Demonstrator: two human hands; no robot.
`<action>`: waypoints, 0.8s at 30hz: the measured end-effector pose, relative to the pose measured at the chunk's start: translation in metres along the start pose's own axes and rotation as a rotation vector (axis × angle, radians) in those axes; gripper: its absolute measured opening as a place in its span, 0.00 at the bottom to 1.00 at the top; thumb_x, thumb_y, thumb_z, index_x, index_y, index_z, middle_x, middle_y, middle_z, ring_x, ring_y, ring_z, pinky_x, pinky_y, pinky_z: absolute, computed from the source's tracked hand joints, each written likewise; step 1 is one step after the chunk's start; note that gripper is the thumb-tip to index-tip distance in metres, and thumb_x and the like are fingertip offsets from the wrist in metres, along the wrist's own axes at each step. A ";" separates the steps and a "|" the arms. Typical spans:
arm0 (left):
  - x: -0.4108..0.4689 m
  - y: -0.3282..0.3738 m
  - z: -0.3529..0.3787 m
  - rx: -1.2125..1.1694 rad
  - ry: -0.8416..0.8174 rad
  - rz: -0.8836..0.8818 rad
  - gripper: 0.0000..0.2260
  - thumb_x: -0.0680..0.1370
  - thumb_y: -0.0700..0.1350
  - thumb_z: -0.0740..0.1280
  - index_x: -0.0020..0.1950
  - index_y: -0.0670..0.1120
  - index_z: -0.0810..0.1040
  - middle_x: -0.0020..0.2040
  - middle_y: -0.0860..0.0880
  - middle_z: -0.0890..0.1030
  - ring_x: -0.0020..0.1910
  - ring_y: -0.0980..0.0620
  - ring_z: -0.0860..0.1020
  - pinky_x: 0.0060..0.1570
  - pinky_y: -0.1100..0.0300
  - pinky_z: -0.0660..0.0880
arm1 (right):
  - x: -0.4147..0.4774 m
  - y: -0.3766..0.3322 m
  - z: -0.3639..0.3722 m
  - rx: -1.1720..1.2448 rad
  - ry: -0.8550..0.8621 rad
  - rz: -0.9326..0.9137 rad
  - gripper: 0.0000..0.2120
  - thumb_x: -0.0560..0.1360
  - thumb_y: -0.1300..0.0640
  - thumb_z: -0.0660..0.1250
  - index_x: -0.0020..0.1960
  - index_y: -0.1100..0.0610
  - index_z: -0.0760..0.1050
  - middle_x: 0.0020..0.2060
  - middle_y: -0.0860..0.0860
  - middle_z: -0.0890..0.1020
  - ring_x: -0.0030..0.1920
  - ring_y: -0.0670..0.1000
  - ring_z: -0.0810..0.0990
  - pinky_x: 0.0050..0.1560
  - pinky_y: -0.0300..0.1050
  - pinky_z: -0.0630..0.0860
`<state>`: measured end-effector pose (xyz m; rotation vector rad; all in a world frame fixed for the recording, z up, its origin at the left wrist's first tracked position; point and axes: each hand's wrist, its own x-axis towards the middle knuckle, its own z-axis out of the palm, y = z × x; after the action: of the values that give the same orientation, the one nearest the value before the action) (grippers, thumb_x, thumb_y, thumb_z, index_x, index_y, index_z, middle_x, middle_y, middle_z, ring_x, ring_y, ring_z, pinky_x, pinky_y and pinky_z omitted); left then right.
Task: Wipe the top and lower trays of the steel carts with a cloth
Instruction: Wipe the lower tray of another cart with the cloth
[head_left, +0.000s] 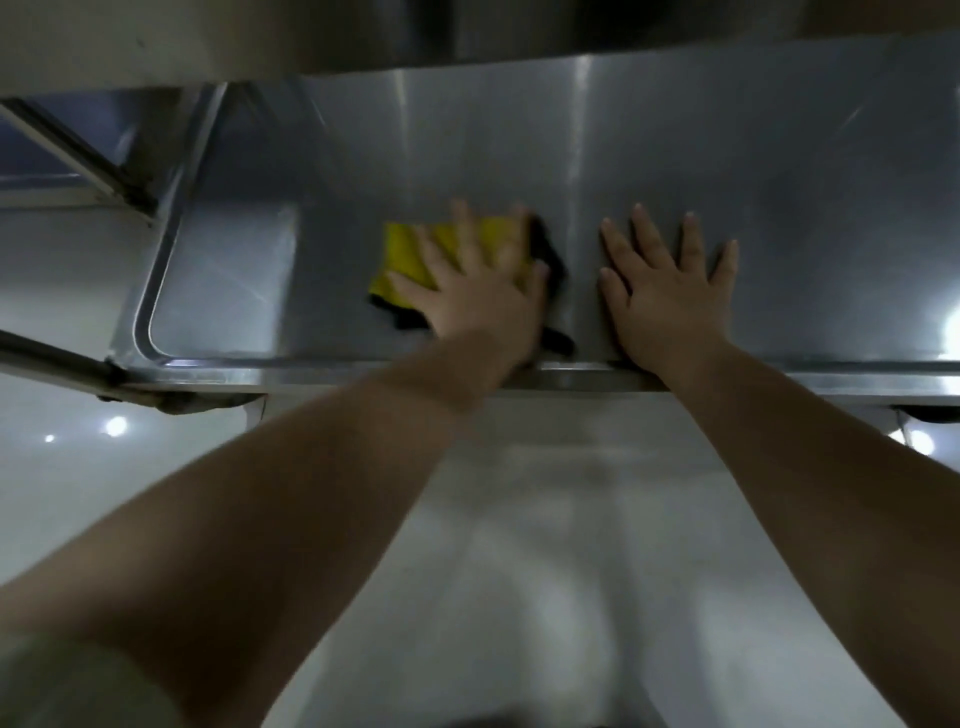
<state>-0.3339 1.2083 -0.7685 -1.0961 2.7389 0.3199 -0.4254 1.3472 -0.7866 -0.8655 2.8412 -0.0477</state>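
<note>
On the steel cart tray (779, 182), left of centre, the yellow cloth (410, 254) is lying under the left hand (483, 299), whose spread fingers are pressing it flat. Beside it the right hand (670, 301) is resting flat, fingers splayed.

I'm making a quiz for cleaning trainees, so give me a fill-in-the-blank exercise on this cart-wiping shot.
1. The left hand presses a ____ cloth with black edging onto the steel cart tray.
2. The right hand rests on the tray, holding ____.
3. The cloth lies to the right hand's ____.
Missing words: yellow; nothing; left.
</note>
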 end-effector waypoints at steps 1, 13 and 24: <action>-0.026 0.012 0.011 0.033 0.004 0.137 0.26 0.82 0.65 0.47 0.78 0.67 0.41 0.81 0.49 0.36 0.78 0.35 0.37 0.67 0.24 0.41 | 0.000 0.002 0.000 -0.006 0.000 -0.001 0.26 0.82 0.40 0.39 0.79 0.39 0.41 0.80 0.43 0.43 0.79 0.60 0.39 0.74 0.68 0.37; -0.028 -0.046 0.004 0.054 0.029 -0.060 0.26 0.82 0.64 0.46 0.77 0.68 0.37 0.80 0.50 0.35 0.78 0.35 0.37 0.68 0.25 0.41 | -0.001 -0.002 -0.005 0.002 -0.034 0.001 0.26 0.83 0.40 0.41 0.79 0.40 0.42 0.80 0.44 0.44 0.79 0.61 0.40 0.73 0.67 0.37; -0.019 -0.034 -0.025 -0.134 0.240 0.257 0.18 0.78 0.50 0.59 0.67 0.53 0.75 0.68 0.46 0.74 0.67 0.40 0.66 0.64 0.49 0.63 | -0.030 -0.047 -0.030 0.311 0.090 -0.128 0.29 0.81 0.40 0.49 0.79 0.50 0.57 0.79 0.57 0.53 0.78 0.64 0.48 0.76 0.62 0.43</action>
<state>-0.2984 1.1901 -0.7444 -0.8592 3.1210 0.4383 -0.3800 1.3239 -0.7484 -0.9925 2.7471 -0.5409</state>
